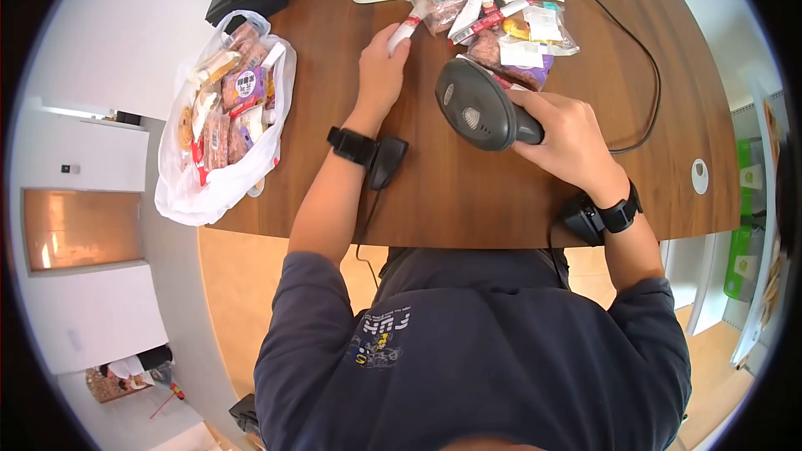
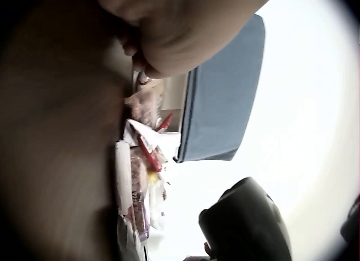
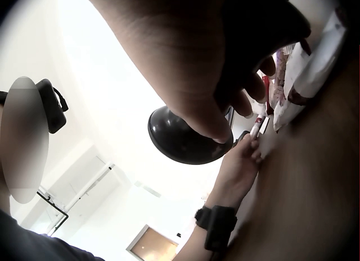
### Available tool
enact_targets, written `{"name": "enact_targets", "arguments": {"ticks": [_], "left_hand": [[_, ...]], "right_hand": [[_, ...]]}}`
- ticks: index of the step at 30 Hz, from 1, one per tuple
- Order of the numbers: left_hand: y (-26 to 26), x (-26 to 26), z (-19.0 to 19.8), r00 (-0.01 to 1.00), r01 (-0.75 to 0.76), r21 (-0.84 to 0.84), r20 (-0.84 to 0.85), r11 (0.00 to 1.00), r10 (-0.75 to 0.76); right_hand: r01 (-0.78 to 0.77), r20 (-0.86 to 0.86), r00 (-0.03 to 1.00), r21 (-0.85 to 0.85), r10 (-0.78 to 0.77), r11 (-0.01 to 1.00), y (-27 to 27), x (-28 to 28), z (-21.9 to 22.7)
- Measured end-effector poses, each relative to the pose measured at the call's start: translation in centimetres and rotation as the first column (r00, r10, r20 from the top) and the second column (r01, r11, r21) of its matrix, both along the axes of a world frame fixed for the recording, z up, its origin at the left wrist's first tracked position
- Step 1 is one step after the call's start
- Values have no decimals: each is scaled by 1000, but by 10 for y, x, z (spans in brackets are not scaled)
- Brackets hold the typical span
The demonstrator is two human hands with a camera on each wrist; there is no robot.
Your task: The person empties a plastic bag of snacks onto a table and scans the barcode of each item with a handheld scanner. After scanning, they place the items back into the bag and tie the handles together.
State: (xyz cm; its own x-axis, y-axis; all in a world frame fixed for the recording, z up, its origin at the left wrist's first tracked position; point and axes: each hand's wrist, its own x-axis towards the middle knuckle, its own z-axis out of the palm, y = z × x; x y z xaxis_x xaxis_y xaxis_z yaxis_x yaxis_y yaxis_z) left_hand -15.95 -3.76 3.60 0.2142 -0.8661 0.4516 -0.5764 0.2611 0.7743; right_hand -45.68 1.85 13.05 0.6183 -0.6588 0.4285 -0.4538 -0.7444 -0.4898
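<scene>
Dark printed T-shirt (image 1: 493,359), nearest. Slim stick packet (image 1: 405,34), white-red, beside clear-wrapped snacks (image 1: 441,12); long axis pointing away, slightly right; near end apparently pinched by left hand (image 1: 382,73). Barcode scanner (image 1: 476,105), smooth grey plastic, rounded head leftward; handle gripped by right hand (image 1: 573,135), fingers curled. Wood-grain table (image 1: 476,200); pale wall (image 1: 125,50).

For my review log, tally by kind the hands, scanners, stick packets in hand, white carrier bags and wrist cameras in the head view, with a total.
Hands (left hand, right hand): 2
Scanner: 1
Held stick packet: 1
White carrier bag: 1
Wrist cameras: 2
Total: 7
The loose snack packets overlap too much to count.
</scene>
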Motion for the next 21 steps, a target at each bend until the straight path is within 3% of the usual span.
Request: {"name": "enact_targets", "arguments": {"ticks": [1,2,3,4,5,7,12,15,17,21], "left_hand": [[5,1,8,1000,7,2,3,1000,-7],[17,-3,24,932,95,134,-359,986,-41],[30,-11,40,739,222,227,-674,948,-12],[41,-19,53,440,302,217,-895,928,66],[45,-17,46,438,309,222,-896,925,69],[52,-11,33,29,501,64,-998,863,57],[52,-6,35,-17,485,-34,-999,874,-30],[51,-1,42,49,367,20,-999,930,2],[52,-2,52,-14,450,-25,-1000,893,-21],[58,-21,55,-48,569,-84,-996,818,-70]], "right_hand": [[4,-3,1000,-6,-4,1000,-1,0,0],[11,-7,1000,-10,-11,1000,-1,1,0],[22,-7,1000,-5,-22,1000,-1,1,0],[24,-21,999,-5,-24,1000,-2,2,0],[23,-36,999,-3,-23,1000,-2,3,0],[18,-20,1000,12,-18,1000,-3,4,-4],[-17,-23,1000,53,18,998,-5,7,-8],[-3,-51,999,0,3,1000,-6,7,-9],[3,-33,999,7,-2,1000,-5,8,-8],[7,-38,999,17,-7,1000,-5,8,-7]]}}
